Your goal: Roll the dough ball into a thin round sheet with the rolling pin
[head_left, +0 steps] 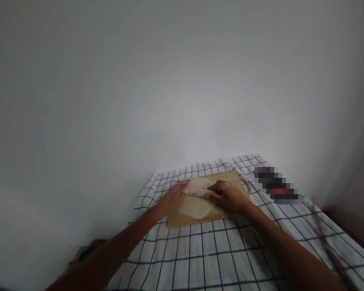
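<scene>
Bare forearms (279,238) nearest, coming in from the lower corners and converging over a white cloth (197,246) with a dark grid; wooden board (182,221) lies on the cloth, set slightly askew; on the board, a flattened dough sheet (195,208), pale and rounded, spreading toward both the near and far edges; across its middle, a pale cylinder (199,192), floury-looking, lying side to side between the hands; cannot tell whether it is a pin or rolled dough.

Left hand (177,195) flat, palm down, fingers extended and close together, fingertips whitened, at the cylinder's left end; right hand (229,195) bent, fingers curled at the right end; cannot tell whether it grips or only presses.

Right of the board, well apart from the hands, a pixelated dark object (276,184) with a red patch, on the cloth; plain pale wall (182,81) behind.
</scene>
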### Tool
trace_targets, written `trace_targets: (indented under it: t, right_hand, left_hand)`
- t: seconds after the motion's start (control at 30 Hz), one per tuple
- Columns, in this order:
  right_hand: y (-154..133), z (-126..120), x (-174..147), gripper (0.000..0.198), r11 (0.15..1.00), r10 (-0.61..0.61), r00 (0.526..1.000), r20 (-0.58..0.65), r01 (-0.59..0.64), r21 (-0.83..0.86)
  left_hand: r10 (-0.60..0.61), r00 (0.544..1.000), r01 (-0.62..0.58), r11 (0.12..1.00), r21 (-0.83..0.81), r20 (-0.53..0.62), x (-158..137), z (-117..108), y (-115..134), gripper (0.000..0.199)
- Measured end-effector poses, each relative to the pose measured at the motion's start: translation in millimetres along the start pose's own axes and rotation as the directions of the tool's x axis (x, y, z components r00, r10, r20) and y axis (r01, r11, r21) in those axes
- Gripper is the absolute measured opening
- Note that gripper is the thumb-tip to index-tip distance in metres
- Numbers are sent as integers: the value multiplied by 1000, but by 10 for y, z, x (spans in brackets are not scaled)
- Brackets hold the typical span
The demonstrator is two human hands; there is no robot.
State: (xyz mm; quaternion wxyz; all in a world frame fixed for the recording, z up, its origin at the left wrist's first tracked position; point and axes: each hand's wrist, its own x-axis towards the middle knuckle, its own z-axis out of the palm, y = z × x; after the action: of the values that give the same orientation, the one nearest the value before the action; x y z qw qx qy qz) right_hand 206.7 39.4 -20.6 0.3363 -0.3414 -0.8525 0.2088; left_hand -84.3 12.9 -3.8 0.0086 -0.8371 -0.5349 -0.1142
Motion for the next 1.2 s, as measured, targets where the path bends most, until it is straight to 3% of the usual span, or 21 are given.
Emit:
trace_targets:
  t: [0.2, 0.33, 0.43, 0.57, 0.73, 1.03, 1.2]
  right_hand:
    - [10, 2, -9, 39, 1000, 3, 998, 57, -3, 7]
    - [5, -16, -8, 35, 1000, -16, 996, 93, 15, 18]
    - [-16, -28, -12, 35, 999, -31, 996, 85, 30, 20]
    - [-41, -43, -17, 39, 1000, -8, 998, 61, 6, 26]
    - [-46, -21, 6, 43, 999, 52, 998, 25, -52, 2]
    - [-1, -22, 14, 40, 981, 158, 987, -33, -161, -109]
    - [60, -78, 29, 38, 978, 146, 989, -38, -150, -146]
  left_hand:
    - [179, 974, -154, 972, 178, -137, -679, 22, 288, 58]
    - [85, 986, -52, 974, 219, -145, -1005, 60, 473, 60]
    - [31, 993, -9, 983, 183, -117, -1019, 56, 466, 59]
    - [-29, 999, 31, 996, 88, -24, -707, 29, 281, 57]
    - [-102, 992, 100, 995, 25, 72, -23, 42, 15, 60]
    - [-70, 987, 86, 991, -103, 148, 1214, 223, -222, 64]
    - [-80, 988, 98, 986, -138, 132, 1425, 333, -280, 65]
